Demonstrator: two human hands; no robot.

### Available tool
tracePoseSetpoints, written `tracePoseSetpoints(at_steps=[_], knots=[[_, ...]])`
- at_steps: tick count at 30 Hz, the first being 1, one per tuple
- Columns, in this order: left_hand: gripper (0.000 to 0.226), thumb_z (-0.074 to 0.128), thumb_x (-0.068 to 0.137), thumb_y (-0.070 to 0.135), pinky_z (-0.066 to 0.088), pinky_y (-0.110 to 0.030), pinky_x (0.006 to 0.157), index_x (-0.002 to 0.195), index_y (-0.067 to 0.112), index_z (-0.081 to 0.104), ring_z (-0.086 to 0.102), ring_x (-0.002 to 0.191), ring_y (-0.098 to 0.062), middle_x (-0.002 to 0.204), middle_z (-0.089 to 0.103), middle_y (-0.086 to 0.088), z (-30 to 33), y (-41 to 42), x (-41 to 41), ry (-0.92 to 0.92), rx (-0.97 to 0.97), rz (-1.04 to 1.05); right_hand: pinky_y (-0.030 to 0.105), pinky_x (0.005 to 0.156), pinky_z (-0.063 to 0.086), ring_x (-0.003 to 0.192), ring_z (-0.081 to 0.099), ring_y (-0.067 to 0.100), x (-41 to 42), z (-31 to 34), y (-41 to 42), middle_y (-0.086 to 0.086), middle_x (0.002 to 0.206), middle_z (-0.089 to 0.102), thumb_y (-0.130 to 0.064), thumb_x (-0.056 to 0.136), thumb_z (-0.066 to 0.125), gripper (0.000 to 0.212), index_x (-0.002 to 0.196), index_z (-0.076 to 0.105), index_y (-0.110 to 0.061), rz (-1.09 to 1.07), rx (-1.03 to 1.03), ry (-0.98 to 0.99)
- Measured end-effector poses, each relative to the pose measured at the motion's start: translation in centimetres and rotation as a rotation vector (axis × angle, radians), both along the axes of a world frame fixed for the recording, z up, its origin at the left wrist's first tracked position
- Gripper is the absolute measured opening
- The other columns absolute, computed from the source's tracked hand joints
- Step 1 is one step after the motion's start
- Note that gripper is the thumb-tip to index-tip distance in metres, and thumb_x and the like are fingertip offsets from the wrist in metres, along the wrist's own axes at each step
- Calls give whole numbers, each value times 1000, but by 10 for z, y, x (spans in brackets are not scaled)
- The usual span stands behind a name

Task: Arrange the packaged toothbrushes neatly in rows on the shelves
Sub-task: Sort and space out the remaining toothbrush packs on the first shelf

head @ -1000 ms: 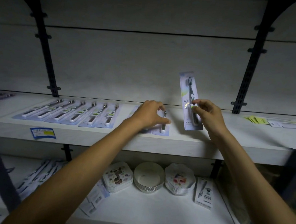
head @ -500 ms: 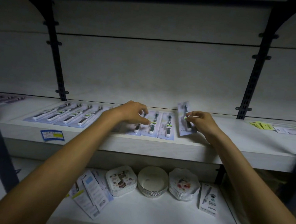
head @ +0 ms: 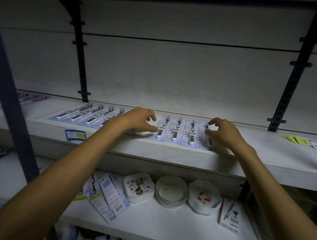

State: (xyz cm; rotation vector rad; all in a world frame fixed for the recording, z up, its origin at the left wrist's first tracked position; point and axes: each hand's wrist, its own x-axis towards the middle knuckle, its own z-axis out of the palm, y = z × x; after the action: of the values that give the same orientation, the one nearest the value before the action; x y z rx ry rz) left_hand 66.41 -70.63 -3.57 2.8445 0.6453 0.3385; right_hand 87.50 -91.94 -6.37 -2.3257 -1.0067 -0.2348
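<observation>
From the head view, a row of packaged toothbrushes [head: 175, 129] lies flat along the front half of the upper shelf [head: 170, 154], handles toward the front edge and brush heads toward the back wall. The left hand [head: 138, 118] hovers over the middle of the row with its fingers loosely curled, and its thumb tip touches the left edge of one pack. The right hand [head: 221, 132] sits over the rightmost pack [head: 204, 140], thumb and fingers arched and spread; whether the fingertips press that pack or hang just above it cannot be told. A blue price label [head: 75, 135] is stuck on the shelf's front edge toward the left. Yellow tags [head: 297, 139] lie near the right end of the same shelf. On the lower shelf [head: 165, 225], more toothbrush packs [head: 109, 197] lie loosely fanned left of centre. Two stacks of patterned plates [head: 139, 187] flank a white bowl [head: 171, 191] there, and a single pack [head: 230, 215] lies at the right.
</observation>
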Motion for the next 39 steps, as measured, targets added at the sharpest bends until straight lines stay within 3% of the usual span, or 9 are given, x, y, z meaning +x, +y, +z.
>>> tracePoseSetpoints(at_steps=[7, 11, 25, 30, 36, 39], knots=[[47, 66, 83, 46, 45, -30, 87, 124, 25, 59, 56, 102, -15, 126, 60, 0, 1, 14, -40, 0, 19, 50, 28, 85, 44, 98, 55, 14, -43, 8, 29, 1, 125, 58, -37, 85, 64, 45, 128, 52, -26, 289, -148, -4], [50, 66, 83, 47, 46, -31, 92, 127, 24, 58, 58, 108, -17, 128, 60, 0, 2, 31, -62, -2, 12, 59, 30, 90, 44, 105, 56, 18, -75, 14, 46, 3, 127, 57, -34, 88, 62, 45, 130, 51, -23, 344, -166, 4], [51, 67, 82, 48, 48, -32, 91, 126, 24, 58, 58, 108, -16, 129, 59, -1, 0, 135, -147, -8, 22, -125, 30, 91, 45, 113, 55, 20, -206, 14, 126, 5, 131, 56, -35, 89, 62, 49, 133, 50, -18, 234, -175, -25], [50, 66, 86, 44, 46, -31, 94, 129, 21, 56, 57, 112, -18, 128, 59, -3, -2, 145, -176, -14, -7, -210, 26, 87, 42, 111, 56, 19, -245, 16, 133, 5, 131, 57, -37, 88, 62, 50, 133, 49, -19, 185, -213, -42], [52, 66, 85, 46, 45, -35, 99, 130, 23, 54, 54, 118, -18, 133, 57, 0, -2, 149, -211, -47, -13, -237, 36, 96, 46, 114, 55, 19, -284, 16, 136, 3, 131, 56, -38, 88, 63, 48, 131, 50, -22, 169, -228, -24], [53, 67, 85, 45, 45, -33, 98, 132, 23, 53, 54, 118, -16, 134, 56, -1, -6, 146, -230, -40, -28, -232, 30, 94, 44, 114, 55, 19, -301, 15, 136, 3, 130, 56, -36, 88, 63, 48, 131, 51, -20, 178, -197, 1]])
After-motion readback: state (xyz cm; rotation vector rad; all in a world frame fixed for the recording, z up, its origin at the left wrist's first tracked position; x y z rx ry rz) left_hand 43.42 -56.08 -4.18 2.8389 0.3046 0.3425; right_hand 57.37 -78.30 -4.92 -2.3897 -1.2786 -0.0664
